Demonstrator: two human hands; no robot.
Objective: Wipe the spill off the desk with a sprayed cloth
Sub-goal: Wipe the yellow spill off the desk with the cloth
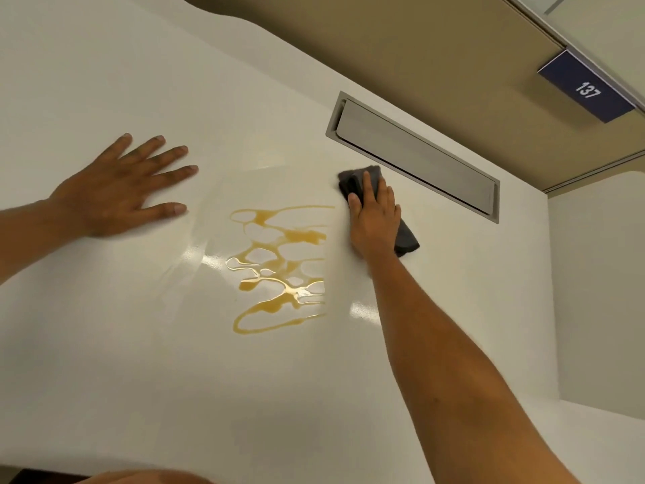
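We had the folded dark grey cloth [406, 235] pinned flat under our right hand [375, 218], palm down and fingers spread over it, so the hand was pressing the cloth rather than clenching it. It sat on the smooth white bench [139, 361], just to the right of the amber, looping liquid spill [279, 270] and in front of the long grey hinged cable flap [415, 151] set into the surface. Our left hand [118, 186] lay open and flat on the bench, well to the left of the spill, holding nothing and, as we judged it, steadying us.

The right edge of the spill ended in a straight vertical line, which we took as the mark of a wiping pass, with most of the liquid still to be cleared. Whether the cloth was damp we could not tell.

To do this step well, we reckoned the cloth should travel leftwards across the puddle in overlapping strokes, with even pressure from the whole palm so no thin film was left behind. The liquid looked runny and stood in ridged loops, so a fast stroke seemed likely to push it ahead toward the left hand; a slower sweep, gathering inward from the outer loops, seemed safer. We also thought it wise to turn the cloth to a clean face once it loaded up, and to keep it clear of the flap's slot, where liquid might drain in. The glossy surface showed glare near the spill, so checking for streaks from an angle seemed worthwhile.
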